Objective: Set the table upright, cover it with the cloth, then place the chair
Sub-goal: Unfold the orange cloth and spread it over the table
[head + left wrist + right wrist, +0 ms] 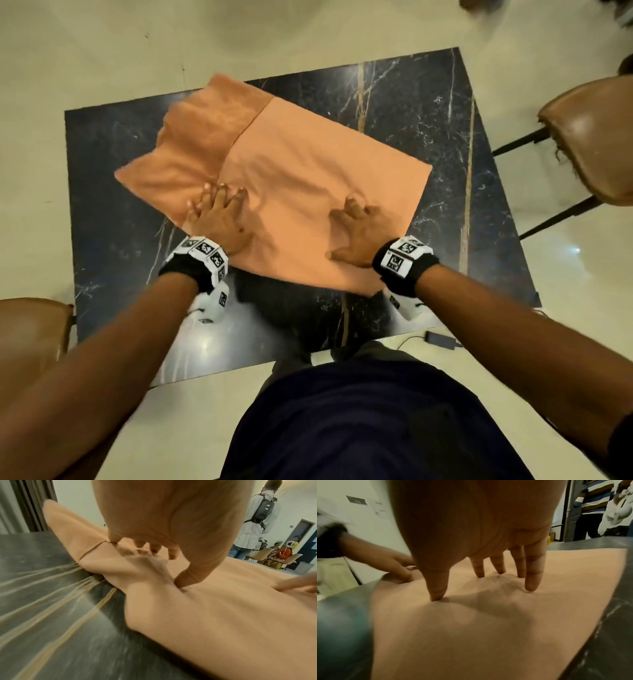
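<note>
Head view first: the cloth (274,185) lies on the table (445,137), an orange sheet set at a slant across the middle of the dark marble top. It is partly folded over on itself; a doubled flap with a rough towel-like face covers its far left part, and one tip of that flap reaches past the table's far edge. Bare marble shows along the left, right and near edges.

My left hand (219,219) rests on the cloth near its left side, just at the seam where the flap ends. From the left wrist view my fingers (173,553) are bent down with the tips pressing into the fabric, which bunches into small wrinkles under them; they hold nothing closed inside them. My right hand (358,236) lies on the smooth part of the cloth toward its near right corner. In the right wrist view its fingers (534,574) are spread and nearly straight, tips and thumb pushing down on the fabric.

One brown chair (589,137) stands off the table's right edge, apart from it. Another brown seat (30,329) shows by the near left corner. A small black adapter (440,340) with its cord lies on the pale floor (85,51) just past the table's near edge.
</note>
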`<state>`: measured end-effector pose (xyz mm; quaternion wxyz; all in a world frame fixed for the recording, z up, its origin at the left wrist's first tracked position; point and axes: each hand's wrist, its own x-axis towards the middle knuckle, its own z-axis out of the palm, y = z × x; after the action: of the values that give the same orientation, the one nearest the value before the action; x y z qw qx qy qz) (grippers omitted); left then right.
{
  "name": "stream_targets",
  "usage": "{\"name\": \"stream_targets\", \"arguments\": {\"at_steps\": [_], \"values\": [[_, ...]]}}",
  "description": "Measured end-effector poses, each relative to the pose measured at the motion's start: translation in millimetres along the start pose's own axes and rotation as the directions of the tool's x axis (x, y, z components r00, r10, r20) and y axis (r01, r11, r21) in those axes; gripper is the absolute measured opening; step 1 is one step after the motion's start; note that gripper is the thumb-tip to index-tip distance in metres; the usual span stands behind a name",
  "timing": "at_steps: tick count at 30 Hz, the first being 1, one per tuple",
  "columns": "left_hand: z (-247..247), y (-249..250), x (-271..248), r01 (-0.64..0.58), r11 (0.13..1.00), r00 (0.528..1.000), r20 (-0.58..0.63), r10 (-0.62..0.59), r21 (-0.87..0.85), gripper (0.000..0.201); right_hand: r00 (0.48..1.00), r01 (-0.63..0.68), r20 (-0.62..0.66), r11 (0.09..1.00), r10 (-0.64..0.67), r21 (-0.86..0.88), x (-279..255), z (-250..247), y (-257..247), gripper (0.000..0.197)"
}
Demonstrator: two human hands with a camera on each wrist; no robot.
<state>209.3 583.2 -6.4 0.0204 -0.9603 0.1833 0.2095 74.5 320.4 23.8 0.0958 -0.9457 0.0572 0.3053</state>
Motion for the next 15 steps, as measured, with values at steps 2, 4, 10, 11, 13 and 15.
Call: {"name": "stream_targets", "arguments": {"at_steps": [2, 4, 10, 11, 13, 15], "values": [[-10, 3, 25, -0.074, 0.995, 0.996, -0.052, 0.078, 0.071, 0.079, 1.0, -0.004, -0.002, 1.0, 0.004, 0.025, -22, 8, -18, 0.089], [-22, 12, 45, -0.146, 0.977, 0.987, -0.039, 0.153, 0.154, 0.077, 0.997, 0.069, -0.035, 0.998, -0.069, -0.008, -40, 13, -35, 0.072], [-22, 74, 43, -0.236, 0.969, 0.969, -0.052, 0.24, 0.076, 0.067, 0.97, 0.185, -0.157, 0.983, -0.184, -0.005, -51, 9, -53, 0.04], [-15, 86, 33, -0.258, 0.966, 0.966, -0.037, 0.257, -0.004, 0.066, 0.979, 0.139, -0.158, 0.988, -0.126, 0.074, -46, 9, -45, 0.037], [3, 106, 5, -0.318, 0.94, 0.948, -0.021, 0.317, -0.124, 0.063, 0.99, 0.014, -0.138, 0.937, 0.037, 0.35, -38, 10, -18, 0.032], [22, 120, -29, -0.326, 0.934, 0.943, 0.019, 0.332, -0.148, 0.066, 0.964, -0.116, -0.146, 0.846, 0.223, 0.521, -35, 10, 14, 0.037]]}}
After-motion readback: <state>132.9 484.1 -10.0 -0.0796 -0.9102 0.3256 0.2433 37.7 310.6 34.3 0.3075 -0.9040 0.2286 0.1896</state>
